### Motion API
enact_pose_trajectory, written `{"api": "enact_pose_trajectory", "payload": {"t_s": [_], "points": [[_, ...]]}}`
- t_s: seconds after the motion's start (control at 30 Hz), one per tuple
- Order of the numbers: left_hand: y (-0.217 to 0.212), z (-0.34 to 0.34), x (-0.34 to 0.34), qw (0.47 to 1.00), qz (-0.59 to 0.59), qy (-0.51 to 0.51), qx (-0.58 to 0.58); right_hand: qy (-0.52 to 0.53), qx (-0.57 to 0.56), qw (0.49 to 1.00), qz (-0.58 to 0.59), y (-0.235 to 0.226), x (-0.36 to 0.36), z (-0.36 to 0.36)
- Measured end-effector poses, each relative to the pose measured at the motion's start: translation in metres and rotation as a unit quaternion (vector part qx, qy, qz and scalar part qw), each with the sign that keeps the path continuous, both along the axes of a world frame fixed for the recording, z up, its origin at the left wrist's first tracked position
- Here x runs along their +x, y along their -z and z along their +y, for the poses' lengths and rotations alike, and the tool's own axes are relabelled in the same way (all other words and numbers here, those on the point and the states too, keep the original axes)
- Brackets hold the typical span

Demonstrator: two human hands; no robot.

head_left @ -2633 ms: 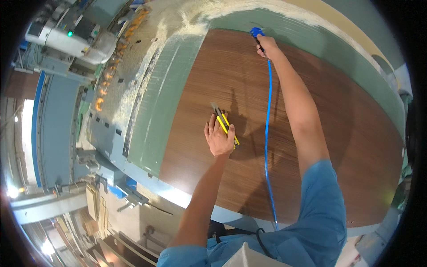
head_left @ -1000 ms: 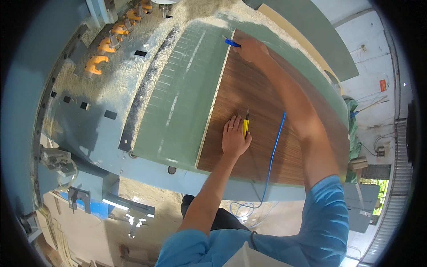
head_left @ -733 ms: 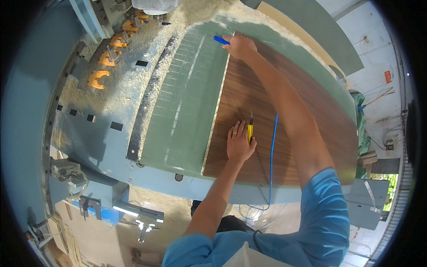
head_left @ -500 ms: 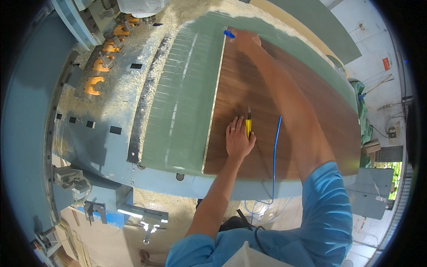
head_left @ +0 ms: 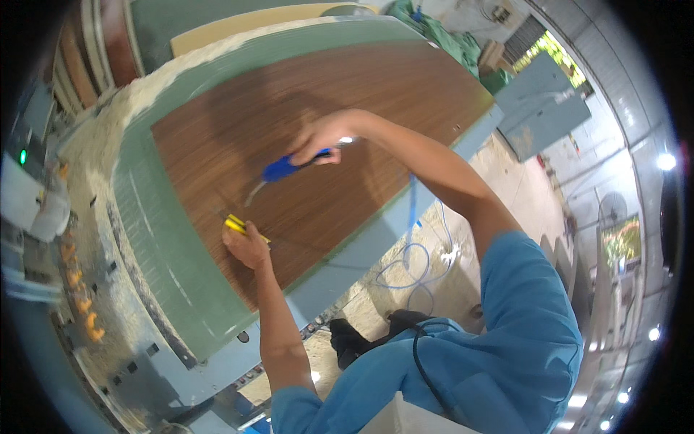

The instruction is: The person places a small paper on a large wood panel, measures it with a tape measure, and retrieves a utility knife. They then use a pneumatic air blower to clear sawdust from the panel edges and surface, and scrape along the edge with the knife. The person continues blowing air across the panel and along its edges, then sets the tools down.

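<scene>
A large brown wood-grain panel (head_left: 390, 87) lies flat on the green bed (head_left: 144, 188) of a machine. My left hand (head_left: 247, 249) is closed around a yellow utility knife (head_left: 236, 226), low over the panel's left part. Above the middle of the panel, my right hand (head_left: 315, 142) grips a blue air blow gun (head_left: 280, 170). Its thin bent nozzle points down and left, toward the knife. Motion blurs the right fingers somewhat. A blue hose (head_left: 413, 202) hangs over the near edge of the bed.
Pale sawdust (head_left: 137, 101) lines the bed's far and left edges. Orange tool clips (head_left: 87, 318) stand in a row at the left. The hose coils on the floor by my legs. Green cloth (head_left: 448, 40) and a grey cabinet (head_left: 543, 105) are at the far right.
My view has turned right. My right hand has come back from the panel's far left corner to its middle with the blow gun. My left hand has lifted the knife slightly.
</scene>
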State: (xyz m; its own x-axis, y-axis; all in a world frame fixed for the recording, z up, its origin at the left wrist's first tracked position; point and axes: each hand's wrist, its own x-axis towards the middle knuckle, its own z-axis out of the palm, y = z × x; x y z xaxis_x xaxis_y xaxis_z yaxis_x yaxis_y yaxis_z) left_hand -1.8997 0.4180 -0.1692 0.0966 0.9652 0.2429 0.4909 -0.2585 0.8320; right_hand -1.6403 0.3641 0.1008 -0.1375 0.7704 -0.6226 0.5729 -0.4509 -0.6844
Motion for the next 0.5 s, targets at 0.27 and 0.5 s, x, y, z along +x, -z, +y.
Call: {"api": "enact_pose_trajectory", "payload": {"t_s": [0.27,0.5], "points": [[0.023,-0.029,-0.029,0.982,-0.137,-0.019,-0.128,0.396,0.018,0.734,-0.551,-0.027,0.152,-0.324],[0.081,-0.131,-0.030,0.977,0.037,0.151,-0.148,0.462,0.139,0.804,-0.346,0.047,0.156,-0.497]]}}
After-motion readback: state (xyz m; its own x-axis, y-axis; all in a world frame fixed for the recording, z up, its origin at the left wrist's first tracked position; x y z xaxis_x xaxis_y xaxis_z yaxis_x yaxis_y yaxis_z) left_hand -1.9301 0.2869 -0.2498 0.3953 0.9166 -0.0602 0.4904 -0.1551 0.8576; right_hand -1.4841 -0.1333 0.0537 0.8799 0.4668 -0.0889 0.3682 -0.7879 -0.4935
